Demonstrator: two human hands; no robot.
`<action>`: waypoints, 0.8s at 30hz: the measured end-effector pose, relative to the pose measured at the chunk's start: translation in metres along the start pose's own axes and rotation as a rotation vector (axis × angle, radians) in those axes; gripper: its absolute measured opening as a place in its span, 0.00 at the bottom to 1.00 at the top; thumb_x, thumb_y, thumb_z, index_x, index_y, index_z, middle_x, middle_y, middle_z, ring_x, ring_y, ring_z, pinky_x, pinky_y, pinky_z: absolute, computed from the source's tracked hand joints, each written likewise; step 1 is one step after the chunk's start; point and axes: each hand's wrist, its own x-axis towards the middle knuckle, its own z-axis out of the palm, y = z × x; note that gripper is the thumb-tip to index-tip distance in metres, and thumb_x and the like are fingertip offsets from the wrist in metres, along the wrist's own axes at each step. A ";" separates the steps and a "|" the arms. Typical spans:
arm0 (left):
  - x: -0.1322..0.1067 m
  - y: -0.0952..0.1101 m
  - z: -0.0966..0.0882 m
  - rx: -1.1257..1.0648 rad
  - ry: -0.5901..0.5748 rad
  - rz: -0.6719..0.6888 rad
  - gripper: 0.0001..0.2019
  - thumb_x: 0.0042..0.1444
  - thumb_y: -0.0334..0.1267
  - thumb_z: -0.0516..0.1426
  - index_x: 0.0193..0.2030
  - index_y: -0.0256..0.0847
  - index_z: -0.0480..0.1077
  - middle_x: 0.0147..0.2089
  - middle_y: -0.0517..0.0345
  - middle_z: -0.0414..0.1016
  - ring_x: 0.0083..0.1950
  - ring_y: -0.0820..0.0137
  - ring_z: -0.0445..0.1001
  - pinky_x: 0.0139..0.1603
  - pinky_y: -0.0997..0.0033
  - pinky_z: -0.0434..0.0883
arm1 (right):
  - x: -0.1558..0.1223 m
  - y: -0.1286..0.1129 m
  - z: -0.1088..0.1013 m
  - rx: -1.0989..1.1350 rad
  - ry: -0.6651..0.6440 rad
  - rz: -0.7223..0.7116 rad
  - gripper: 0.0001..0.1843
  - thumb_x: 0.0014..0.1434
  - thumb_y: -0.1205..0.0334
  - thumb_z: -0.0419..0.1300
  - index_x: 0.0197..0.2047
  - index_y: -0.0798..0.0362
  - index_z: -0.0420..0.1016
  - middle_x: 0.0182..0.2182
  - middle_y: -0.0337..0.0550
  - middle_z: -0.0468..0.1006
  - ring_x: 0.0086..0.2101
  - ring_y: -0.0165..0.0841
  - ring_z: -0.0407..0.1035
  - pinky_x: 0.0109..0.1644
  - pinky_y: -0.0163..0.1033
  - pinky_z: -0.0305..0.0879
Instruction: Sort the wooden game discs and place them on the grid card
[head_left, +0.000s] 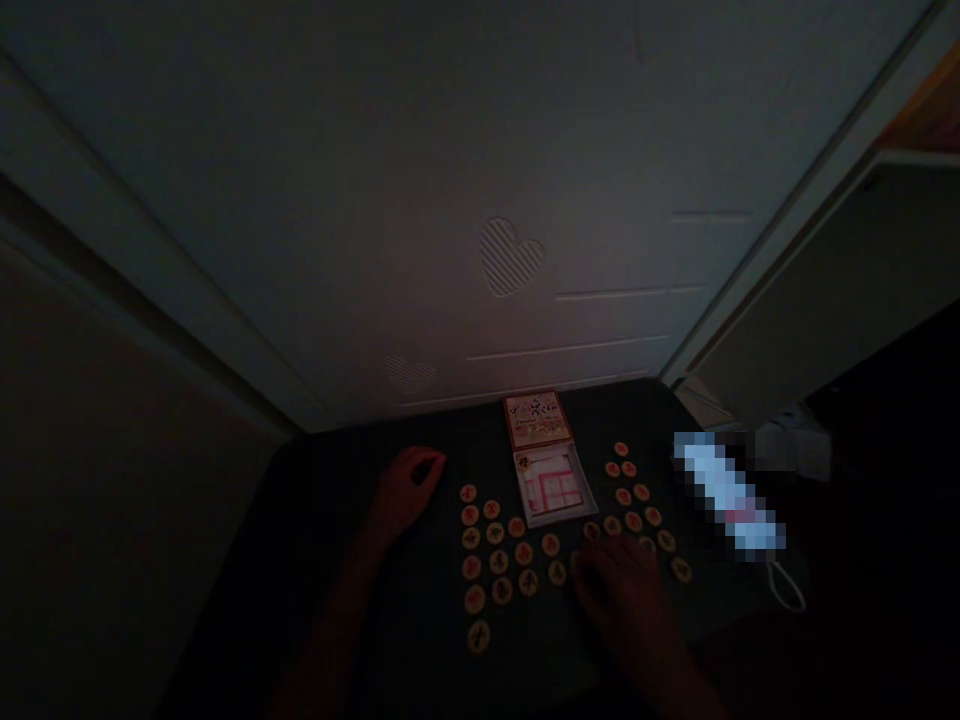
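Round wooden Chinese chess pieces with red or dark characters lie face up in loose rows, with a left group [499,561] and a right group [633,521]. My right hand [622,590] is low over the pieces between the groups. Its thumb and fingers close on a chess piece [576,562], only the edge of which shows. Other pieces are partly hidden under this hand. My left hand [405,492] rests on the table left of the pieces, its fingers curled and thumb tip near the index finger, with nothing visible in it.
An opened box [559,515] with a printed lid [537,418] stands at the back, a folded red-lined sheet inside. The dark table [330,500] meets a pale panel [420,250] with heart reliefs. A blurred bright object [727,490] with a looped strap lies at the right edge.
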 end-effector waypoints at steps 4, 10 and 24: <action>0.000 0.000 -0.001 -0.008 -0.008 -0.004 0.14 0.63 0.50 0.54 0.42 0.45 0.77 0.44 0.54 0.81 0.45 0.63 0.79 0.47 0.63 0.76 | 0.003 0.001 0.001 0.010 0.007 0.019 0.07 0.61 0.69 0.60 0.35 0.48 0.76 0.33 0.42 0.80 0.38 0.41 0.73 0.43 0.46 0.64; 0.000 -0.001 0.001 -0.011 0.010 0.005 0.13 0.63 0.48 0.55 0.40 0.45 0.77 0.44 0.55 0.81 0.45 0.63 0.79 0.48 0.63 0.76 | 0.012 0.001 -0.010 0.246 0.009 0.128 0.04 0.63 0.61 0.60 0.38 0.48 0.77 0.34 0.43 0.80 0.35 0.39 0.74 0.40 0.42 0.70; 0.000 -0.007 0.004 -0.026 0.016 0.021 0.12 0.63 0.48 0.55 0.41 0.45 0.76 0.44 0.55 0.80 0.44 0.64 0.78 0.47 0.64 0.75 | 0.111 0.011 0.023 0.567 -0.072 0.039 0.04 0.63 0.61 0.61 0.42 0.50 0.75 0.36 0.40 0.80 0.34 0.32 0.76 0.39 0.36 0.72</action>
